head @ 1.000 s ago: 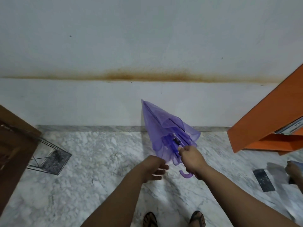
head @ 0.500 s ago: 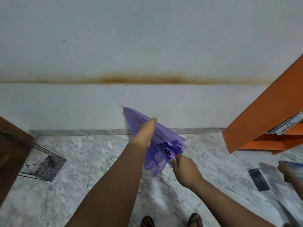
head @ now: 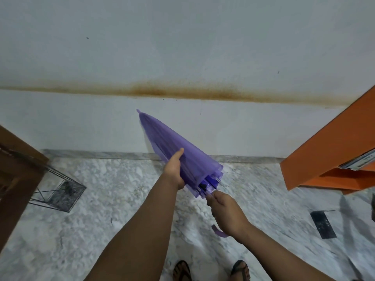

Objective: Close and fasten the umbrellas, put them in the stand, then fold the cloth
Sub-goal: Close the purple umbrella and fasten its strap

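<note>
Gathered tighter now, purple umbrella [head: 174, 151] (tip near wall [head: 182, 47]) gripped by both hands: left [head: 174, 171] canopy, right [head: 225, 211] handle.

Bare forearms [head: 140, 230], dark open-toed sandals [head: 182, 271]

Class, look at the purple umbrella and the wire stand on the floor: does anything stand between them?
Nothing visible does. The purple umbrella, held by the left hand and right hand, is up over bare marble floor; the wire stand sits lower left beside brown furniture.
</note>
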